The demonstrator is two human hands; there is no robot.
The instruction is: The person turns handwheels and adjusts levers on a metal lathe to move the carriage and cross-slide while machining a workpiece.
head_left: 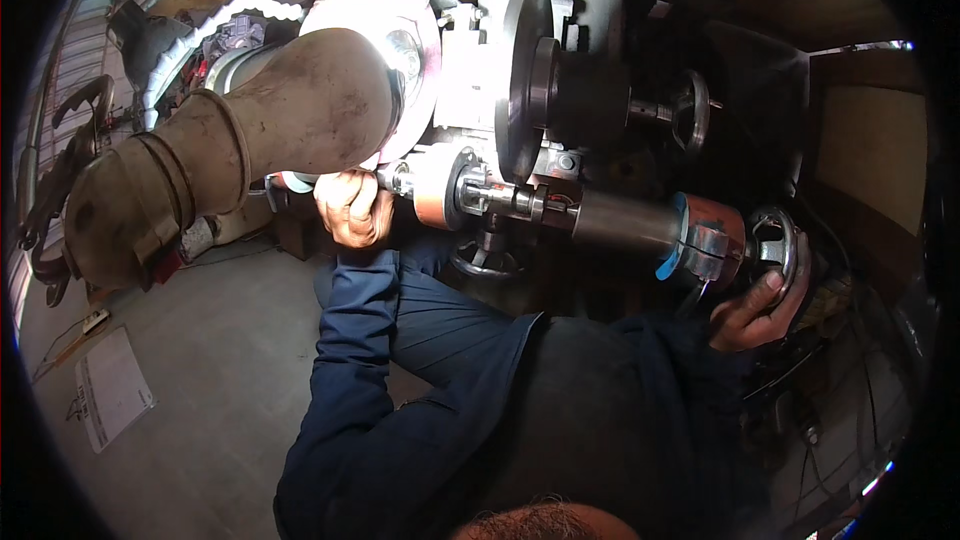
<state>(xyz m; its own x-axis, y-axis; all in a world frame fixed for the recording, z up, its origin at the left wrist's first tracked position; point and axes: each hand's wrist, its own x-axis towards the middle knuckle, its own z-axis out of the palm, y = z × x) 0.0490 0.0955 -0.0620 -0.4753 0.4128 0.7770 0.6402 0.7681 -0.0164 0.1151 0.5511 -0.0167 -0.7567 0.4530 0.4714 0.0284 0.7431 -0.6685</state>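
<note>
My right hand [762, 312] is wrapped round the rim of a small metal handwheel [790, 258] at the right end of an orange and blue tailstock [712, 240]. My left hand [356, 208] is closed, with its fingers curled, beside the left end of an orange and grey workhead [436, 190]; what it holds is hidden behind the fingers. Between workhead and tailstock lies a horizontal metal shaft [512, 202]. A thick grey cylindrical sleeve [622, 225] adjoins the tailstock. Above the shaft stands a large dark disc wheel [522, 80], edge-on.
A wide dusty duct [290, 105] fills the upper left, above my left hand. Another handwheel [692, 112] sits at the upper right, and one more handwheel [488, 258] below the shaft. A white segmented hose [215, 25] curves behind the duct. A paper sheet [115, 390] lies on the floor.
</note>
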